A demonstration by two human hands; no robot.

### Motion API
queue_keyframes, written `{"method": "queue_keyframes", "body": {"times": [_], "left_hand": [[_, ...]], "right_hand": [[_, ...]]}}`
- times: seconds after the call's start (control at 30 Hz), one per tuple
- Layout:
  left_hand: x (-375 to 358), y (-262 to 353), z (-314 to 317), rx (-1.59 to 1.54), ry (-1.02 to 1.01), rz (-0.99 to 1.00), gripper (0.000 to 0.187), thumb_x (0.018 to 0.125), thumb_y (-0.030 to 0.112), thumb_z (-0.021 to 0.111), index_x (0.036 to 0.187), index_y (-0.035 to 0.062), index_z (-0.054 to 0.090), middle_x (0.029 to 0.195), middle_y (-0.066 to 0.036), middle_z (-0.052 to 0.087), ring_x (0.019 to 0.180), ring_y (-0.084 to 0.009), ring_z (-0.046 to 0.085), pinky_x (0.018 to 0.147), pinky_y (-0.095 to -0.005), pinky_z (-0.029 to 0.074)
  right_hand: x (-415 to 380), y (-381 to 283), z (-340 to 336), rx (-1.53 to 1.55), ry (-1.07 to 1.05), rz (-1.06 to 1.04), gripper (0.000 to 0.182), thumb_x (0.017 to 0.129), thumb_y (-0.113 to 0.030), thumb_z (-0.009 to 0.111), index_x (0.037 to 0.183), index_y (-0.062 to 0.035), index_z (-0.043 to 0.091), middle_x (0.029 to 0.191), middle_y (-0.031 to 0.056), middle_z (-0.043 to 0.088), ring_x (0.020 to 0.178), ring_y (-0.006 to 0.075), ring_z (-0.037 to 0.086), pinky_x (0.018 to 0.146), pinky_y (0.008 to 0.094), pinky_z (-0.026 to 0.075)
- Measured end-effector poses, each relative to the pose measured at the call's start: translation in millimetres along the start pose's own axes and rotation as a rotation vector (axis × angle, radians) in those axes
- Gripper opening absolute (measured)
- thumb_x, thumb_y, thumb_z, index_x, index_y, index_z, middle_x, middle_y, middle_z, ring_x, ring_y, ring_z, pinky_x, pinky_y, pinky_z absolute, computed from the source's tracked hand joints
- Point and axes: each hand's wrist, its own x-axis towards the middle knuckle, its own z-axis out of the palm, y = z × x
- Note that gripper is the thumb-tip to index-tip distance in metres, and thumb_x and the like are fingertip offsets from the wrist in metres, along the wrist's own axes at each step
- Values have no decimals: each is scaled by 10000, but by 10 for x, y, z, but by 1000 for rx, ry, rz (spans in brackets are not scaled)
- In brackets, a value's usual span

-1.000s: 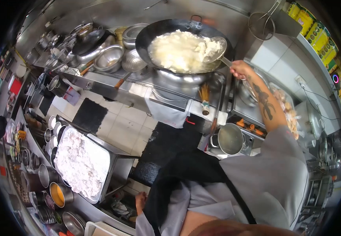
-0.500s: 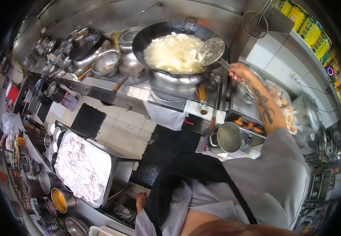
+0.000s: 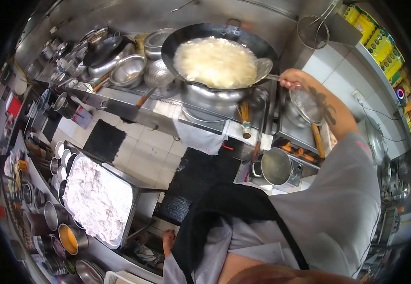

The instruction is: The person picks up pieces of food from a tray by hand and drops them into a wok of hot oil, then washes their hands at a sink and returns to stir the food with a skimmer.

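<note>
My right hand (image 3: 290,79) is closed round the handle of a metal skimmer (image 3: 263,69). The skimmer's head rests at the right side of a large black wok (image 3: 172,59), partly down in the contents. Pale, bubbling liquid with whitish pieces (image 3: 217,61) fills the wok's middle. Beneath my right forearm sits a round metal vessel (image 3: 305,111), partly covered by the arm. My left hand (image 3: 168,236) hangs low beside my black apron (image 3: 205,213), fingers curled, with nothing visible in it. It is near a steel cart carrying a tray (image 3: 125,208) heaped with pale, floury pieces (image 3: 91,199).
Left of the wok are a perforated skimmer (image 3: 158,75), a steel bowl (image 3: 128,71) and stacked pans. A bamboo brush (image 3: 245,118) lies at the stove's front. A pot of cloudy liquid (image 3: 276,165) stands nearer me. Black mats (image 3: 200,184) cover parts of the tiled floor.
My right hand has moved slightly right and up, and the skimmer's head has shifted right to the wok's side and tilted. My right elbow has swung outward. The left hand stays low.
</note>
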Motion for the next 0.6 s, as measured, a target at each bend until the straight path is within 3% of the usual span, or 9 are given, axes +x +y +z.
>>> {"method": "queue_keyframes", "body": {"times": [0.13,0.17,0.2,0.27,0.33,0.37,0.43,0.6], "left_hand": [[62,-416,-76,116,-13,387,139,806,81,518,668,72,527,532,-17,448,434,-125,442,383,-252,335],[75,-482,-60,144,-10,487,138,813,79,513,677,63,531,532,-18,448,432,-128,443,375,-255,334],[45,-470,-69,104,15,376,116,820,75,509,709,55,537,546,-20,455,436,-128,447,369,-257,335],[0,-303,-35,-24,112,-27,84,833,67,499,772,38,550,574,-24,468,444,-129,456,357,-259,337],[-76,-108,65,-109,244,-287,82,847,58,489,835,21,562,601,-27,481,452,-130,465,346,-261,339],[-2,-243,9,-3,130,-188,86,851,59,490,869,17,563,614,-27,485,454,-129,466,340,-260,337],[-282,25,122,45,161,-47,88,854,68,499,893,16,557,618,-23,480,443,-125,449,339,-255,322],[-474,175,176,-96,174,-60,89,845,64,519,916,18,546,600,-16,462,430,-122,423,341,-252,298]], "right_hand": [[374,195,85,226,-355,30,168,944,-181,423,802,-96,453,590,-46,429,380,23,343,279,199,252],[601,233,211,285,-428,-84,171,946,-172,420,796,-96,451,584,-46,425,377,26,343,281,198,253],[735,240,348,349,-500,-196,174,947,-163,416,790,-96,449,578,-47,422,374,29,343,283,196,254],[896,-28,739,442,-564,-99,161,952,-152,408,819,-83,465,568,-48,414,374,35,349,291,196,267],[907,-220,1112,573,-498,-174,163,952,-151,413,816,-80,466,560,-48,408,375,35,353,295,196,277],[877,-220,1228,639,-465,-207,164,951,-151,415,814,-78,467,556,-48,405,376,35,356,296,196,282],[729,-46,1224,677,-461,-313,142,949,-143,422,829,-80,465,573,-45,415,384,34,366,302,197,286],[374,542,1010,818,-428,-425,34,928,-86,463,959,-74,471,655,-24,461,392,41,382,307,199,278]]}}
